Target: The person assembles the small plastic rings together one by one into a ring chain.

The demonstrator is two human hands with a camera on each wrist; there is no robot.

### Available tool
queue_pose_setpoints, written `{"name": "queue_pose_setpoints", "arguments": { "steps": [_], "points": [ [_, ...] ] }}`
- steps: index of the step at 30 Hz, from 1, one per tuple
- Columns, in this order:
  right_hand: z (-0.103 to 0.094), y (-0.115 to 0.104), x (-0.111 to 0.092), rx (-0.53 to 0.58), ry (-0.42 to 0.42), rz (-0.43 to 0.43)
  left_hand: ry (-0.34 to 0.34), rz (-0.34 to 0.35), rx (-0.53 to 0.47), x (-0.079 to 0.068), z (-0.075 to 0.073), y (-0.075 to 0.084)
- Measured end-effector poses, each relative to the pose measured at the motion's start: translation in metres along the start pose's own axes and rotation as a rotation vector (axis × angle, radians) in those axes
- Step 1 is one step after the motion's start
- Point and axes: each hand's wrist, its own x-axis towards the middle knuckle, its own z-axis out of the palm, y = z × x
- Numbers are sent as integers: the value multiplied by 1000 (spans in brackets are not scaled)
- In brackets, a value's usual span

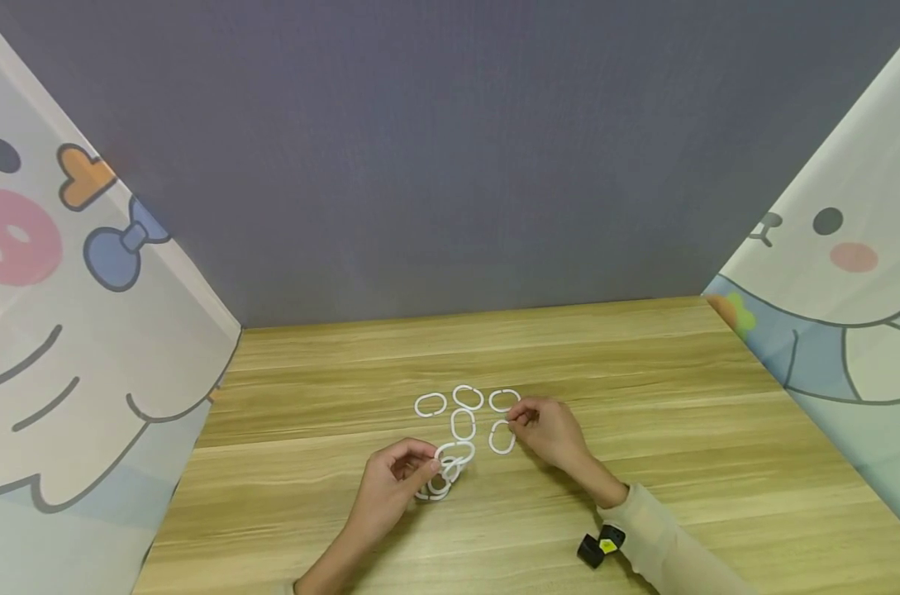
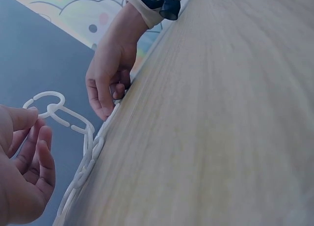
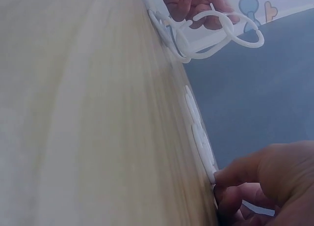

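Note:
My left hand [image 1: 393, 487] pinches a white oval plastic link [image 1: 455, 444] between thumb and fingertips, raised off the table. From it hangs a short chain [image 2: 81, 174] of joined white links, its lower part on the wood. To the right, my right hand [image 1: 552, 431] has its thumb and forefinger at the edge of a single loose link [image 1: 492, 440], pinching it at the tabletop. Just beyond that lies another loose link [image 1: 490, 402]. Each link has a small gap in its oval. In the right wrist view the fingers partly hide the link's end.
Further loose links lie behind the hands: one at left [image 1: 429, 395] and two close together, a far one [image 1: 455, 394] and a nearer one [image 1: 452, 425]. A dark grey panel [image 1: 464, 165] stands behind the wooden table [image 1: 308, 388]. Cartoon-printed sheets [image 1: 85, 347] flank both sides.

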Motion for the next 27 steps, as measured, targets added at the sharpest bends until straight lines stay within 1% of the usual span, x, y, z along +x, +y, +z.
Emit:
{"name": "queue_pose_setpoints", "arguments": {
  "steps": [7, 10, 16, 22, 27],
  "points": [
    [-2, 0, -2, 29, 2, -2, 3, -23, -2, 0, 1, 2],
    [-2, 0, -1, 24, -1, -4, 3, -29, 2, 0, 0, 3],
    [-2, -2, 0, -7, -5, -6, 9, -20, 5, 0, -1, 3],
    [-3, -2, -3, -32, -17, -31, 3, -19, 7, 0, 0, 1],
    [-3, 0, -3, -17, -27, -47, 5, -9, 10, 0, 0, 0]
  ]
}}
